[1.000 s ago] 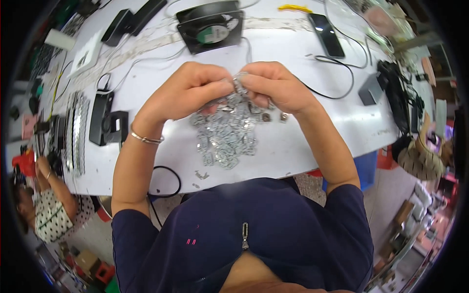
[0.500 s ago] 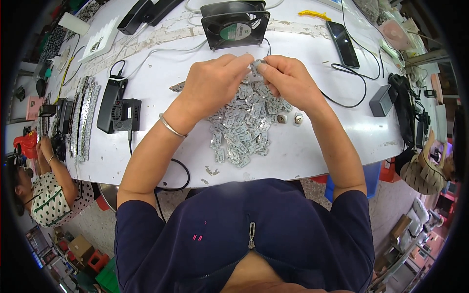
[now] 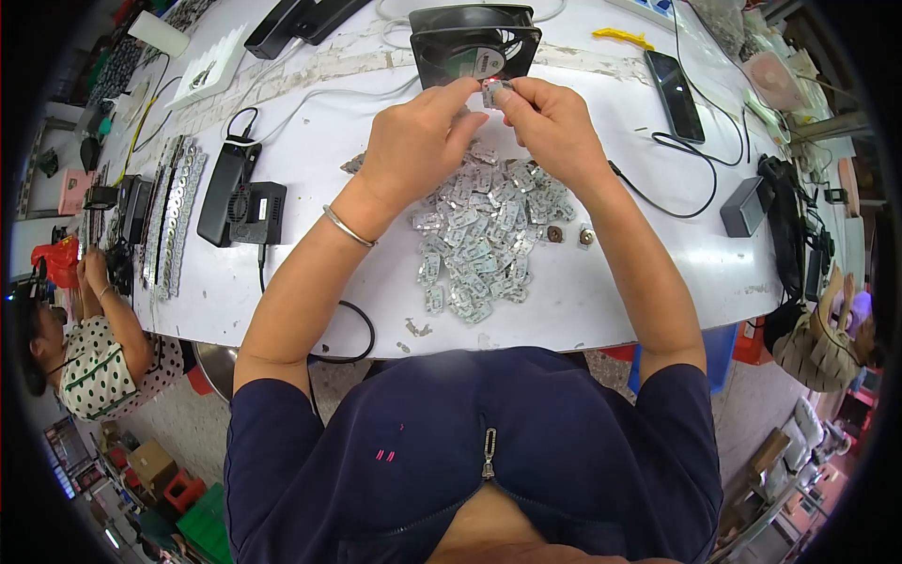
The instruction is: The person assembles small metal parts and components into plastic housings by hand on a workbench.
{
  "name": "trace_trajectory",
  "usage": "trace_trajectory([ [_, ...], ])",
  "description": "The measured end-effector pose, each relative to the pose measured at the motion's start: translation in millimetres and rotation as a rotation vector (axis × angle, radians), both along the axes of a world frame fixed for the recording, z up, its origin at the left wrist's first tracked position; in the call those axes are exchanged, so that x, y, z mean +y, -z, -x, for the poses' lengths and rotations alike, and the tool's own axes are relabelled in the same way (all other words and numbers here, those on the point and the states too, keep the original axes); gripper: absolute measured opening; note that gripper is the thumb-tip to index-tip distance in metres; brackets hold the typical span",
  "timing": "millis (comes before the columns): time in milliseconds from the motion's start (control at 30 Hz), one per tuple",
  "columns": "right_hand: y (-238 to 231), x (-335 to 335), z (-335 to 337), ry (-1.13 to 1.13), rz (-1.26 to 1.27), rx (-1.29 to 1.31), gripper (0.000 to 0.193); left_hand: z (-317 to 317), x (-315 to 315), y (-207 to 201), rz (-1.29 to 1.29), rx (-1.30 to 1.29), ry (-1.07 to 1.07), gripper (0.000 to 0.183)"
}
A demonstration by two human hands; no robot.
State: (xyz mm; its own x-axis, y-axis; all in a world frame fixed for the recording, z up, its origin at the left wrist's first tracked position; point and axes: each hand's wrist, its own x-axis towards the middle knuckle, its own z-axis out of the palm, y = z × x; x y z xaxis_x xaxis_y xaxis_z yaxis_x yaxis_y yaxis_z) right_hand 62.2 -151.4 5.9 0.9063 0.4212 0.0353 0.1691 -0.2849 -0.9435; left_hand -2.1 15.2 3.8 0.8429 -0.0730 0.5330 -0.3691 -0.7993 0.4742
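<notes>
A small flat grey metal piece [image 3: 492, 94] is pinched between the thumb and forefinger of my right hand [image 3: 556, 130], in front of the black fan. A reddish glow shows at its upper edge. My left hand [image 3: 418, 141] is beside it, forefinger tip at the piece's left edge and thumb apart, lower down. Its other fingers are mostly hidden. Below both hands spreads a heap of similar small metal pieces [image 3: 479, 230] on the white table [image 3: 357, 273]. Right of the heap lie two small parts, a brownish round one [image 3: 555, 234] and a lighter one [image 3: 586, 236].
The square fan [image 3: 475, 47] stands beyond my hands. A black charger [image 3: 256, 214] and metal strips [image 3: 174, 221] lie left; a phone [image 3: 675, 96], a yellow tool [image 3: 622, 39] and a dark box [image 3: 747, 207] lie right. Cables cross the table. People sit at both sides.
Both hands have moved away from me, toward the fan, with the metal piece. My left thumb has come apart from the forefinger. The whole view has shifted slightly.
</notes>
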Motion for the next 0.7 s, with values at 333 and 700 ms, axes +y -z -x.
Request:
trace_trajectory([
  [333,3.3,-17.1,16.8,-0.035,-0.135,0.333,0.027,10.1,-10.5,-1.5,0.011,0.009,0.082,0.019],
  [700,-6.3,-50.4,57.3,-0.025,0.017,-0.101,0.027,19.1,-17.8,-17.9,0.043,0.340,0.336,0.036],
])
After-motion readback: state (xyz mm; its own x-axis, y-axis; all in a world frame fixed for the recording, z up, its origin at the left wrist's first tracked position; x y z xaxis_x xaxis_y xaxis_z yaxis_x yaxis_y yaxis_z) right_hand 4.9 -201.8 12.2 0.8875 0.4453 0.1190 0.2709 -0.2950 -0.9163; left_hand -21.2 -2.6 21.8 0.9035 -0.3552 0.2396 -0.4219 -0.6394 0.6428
